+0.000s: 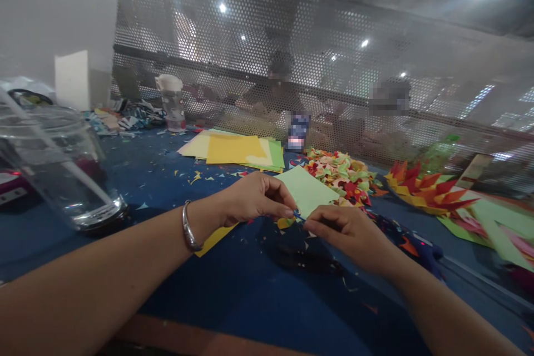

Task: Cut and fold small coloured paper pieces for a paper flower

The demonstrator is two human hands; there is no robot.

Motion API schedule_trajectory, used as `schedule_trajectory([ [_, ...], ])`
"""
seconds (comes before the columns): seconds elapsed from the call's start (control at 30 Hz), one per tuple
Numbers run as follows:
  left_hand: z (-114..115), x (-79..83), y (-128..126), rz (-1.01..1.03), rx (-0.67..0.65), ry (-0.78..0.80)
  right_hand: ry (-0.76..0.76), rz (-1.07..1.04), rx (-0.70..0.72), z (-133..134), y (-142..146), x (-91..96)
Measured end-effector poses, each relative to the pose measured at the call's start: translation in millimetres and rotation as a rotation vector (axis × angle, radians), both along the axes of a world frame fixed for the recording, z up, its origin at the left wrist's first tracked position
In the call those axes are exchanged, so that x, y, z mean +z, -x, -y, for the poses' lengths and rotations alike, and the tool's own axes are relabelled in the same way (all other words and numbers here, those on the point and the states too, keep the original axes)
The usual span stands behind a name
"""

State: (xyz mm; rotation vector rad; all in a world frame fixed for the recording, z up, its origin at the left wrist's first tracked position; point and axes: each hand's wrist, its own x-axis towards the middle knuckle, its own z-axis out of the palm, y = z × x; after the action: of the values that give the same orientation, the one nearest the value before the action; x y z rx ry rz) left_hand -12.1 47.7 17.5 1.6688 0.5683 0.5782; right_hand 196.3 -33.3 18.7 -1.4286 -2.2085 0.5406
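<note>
My left hand (pixel 254 197) and my right hand (pixel 346 231) meet over the blue table (pixel 233 283), fingers pinched together on a tiny blue scrap of paper (pixel 297 215) between their tips. A light green sheet (pixel 307 192) lies just behind the fingertips. A silver bangle (pixel 188 228) is on my left wrist. A yellow sheet (pixel 212 238) pokes out from under the left wrist.
A clear glass jar (pixel 62 172) stands at the left. Yellow and green sheets (pixel 236 150) lie further back, beside a heap of folded coloured pieces (pixel 342 172) and red-orange paper spikes (pixel 429 189). Dark scissors (pixel 304 260) lie under my hands. Behind a perforated screen sit other people.
</note>
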Motion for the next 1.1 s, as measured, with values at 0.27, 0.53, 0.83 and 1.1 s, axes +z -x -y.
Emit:
schedule_trajectory([
  [0.27, 0.9, -0.9, -1.3, 0.006, 0.014, 0.005, 0.024, -0.008, 0.009, 0.3, -0.8, 0.3],
  [0.53, 4.7, 1.5, -0.4, -0.001, 0.002, 0.019, 0.010, -0.024, 0.014, 0.1, 0.6, -0.2],
  [0.83, 8.7, 7.2, 2.0, -0.036, 0.028, 0.049, -0.049, 0.034, 0.033, 4.6, 1.7, 2.9],
  [1.1, 7.9, 2.0, -0.3, -0.013, 0.052, 0.149, -0.074, 0.027, 0.025, 3.9, 2.8, 0.7],
])
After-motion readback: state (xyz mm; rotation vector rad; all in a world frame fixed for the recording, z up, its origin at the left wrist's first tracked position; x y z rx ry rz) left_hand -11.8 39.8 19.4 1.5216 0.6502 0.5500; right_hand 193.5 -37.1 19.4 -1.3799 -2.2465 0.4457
